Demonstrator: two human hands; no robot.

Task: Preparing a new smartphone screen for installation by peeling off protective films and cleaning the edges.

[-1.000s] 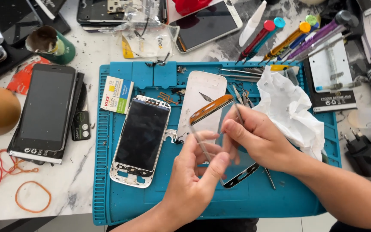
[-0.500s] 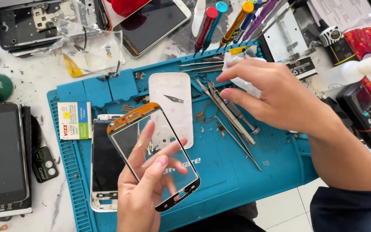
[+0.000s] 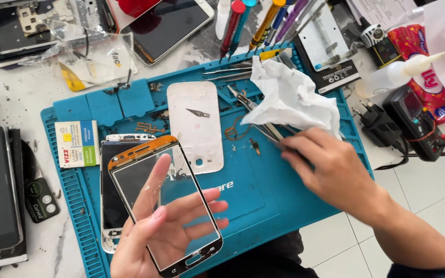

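one glass panel [image 3: 166, 206] across left grip [image 3: 163, 234]

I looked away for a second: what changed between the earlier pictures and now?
The right hand let go of the glass panel and took the white tissue off the mat. The left hand kept the panel; the white back cover stayed on the blue mat.

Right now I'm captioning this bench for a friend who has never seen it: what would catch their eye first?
First, the clear glass phone front panel with its orange top edge, held up in the left hand at the bottom middle. Next, the crumpled white tissue that the right hand grips over the tweezers. Under it all lies the blue work mat, with a white phone back cover at its centre.
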